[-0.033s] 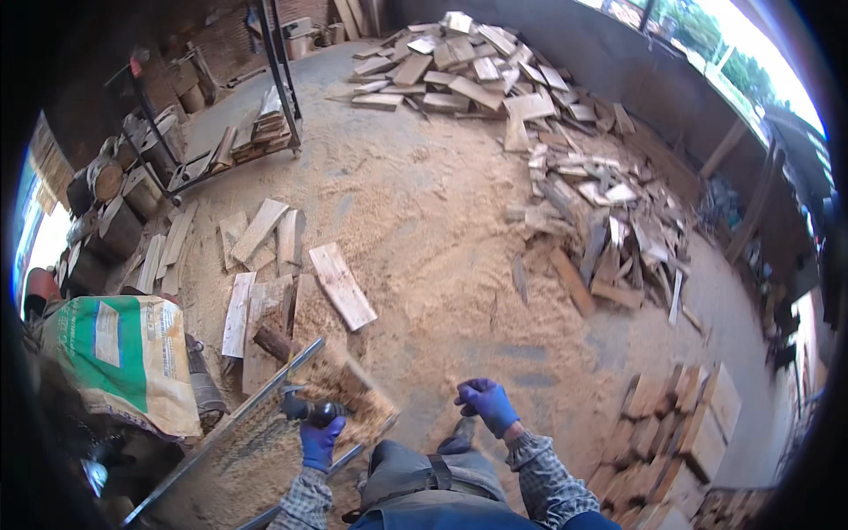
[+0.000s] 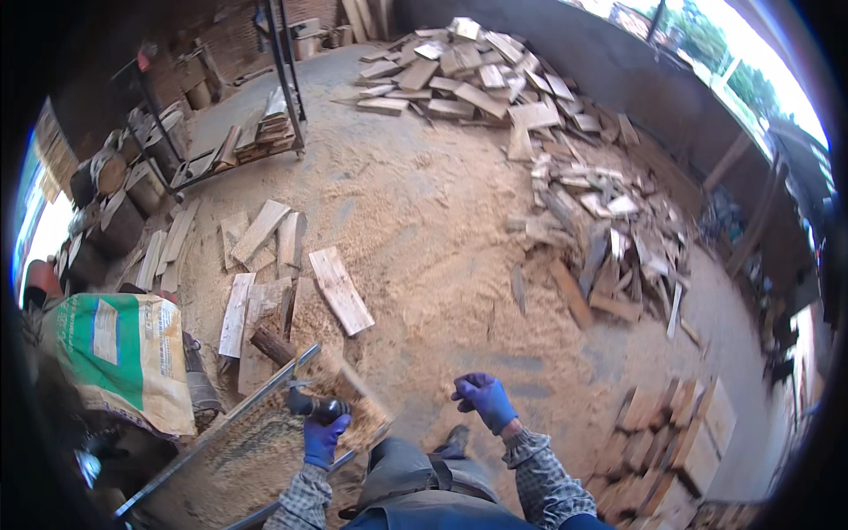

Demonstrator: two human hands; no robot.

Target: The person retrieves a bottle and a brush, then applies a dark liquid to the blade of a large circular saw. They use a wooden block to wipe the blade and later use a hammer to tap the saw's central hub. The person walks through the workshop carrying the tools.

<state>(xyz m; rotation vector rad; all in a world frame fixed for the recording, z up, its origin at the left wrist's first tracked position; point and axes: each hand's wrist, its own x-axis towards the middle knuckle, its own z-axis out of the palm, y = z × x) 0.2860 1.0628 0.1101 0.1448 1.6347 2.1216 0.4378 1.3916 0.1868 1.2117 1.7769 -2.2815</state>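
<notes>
My left hand [image 2: 325, 439], in a purple glove, is closed round a dark, rounded, handle-like part [image 2: 320, 407] beside a metal rail frame [image 2: 221, 430]. The exact kind of this part does not show. Just beyond it, a blurred piece of wood [image 2: 364, 386] lies by the far end of the frame, amid sawdust. My right hand [image 2: 488, 402], gloved the same way, hangs in front of my right leg with its fingers curled in. Nothing shows in it, and it touches nothing. Under the frame, sawdust lies thick.
Loose boards [image 2: 340, 290] lie ahead and left, near a short log [image 2: 274, 343]. A green and beige sack [image 2: 132, 362] stands at the left. Large heaps of split wood [image 2: 609, 212] fill the far right. Stacked blocks [image 2: 667, 433] stand near right; a metal rack [image 2: 238, 161] stands far left.
The whole view has shifted slightly. Both hands keep nearly the same pose, the left still on the dark handle-like part.
</notes>
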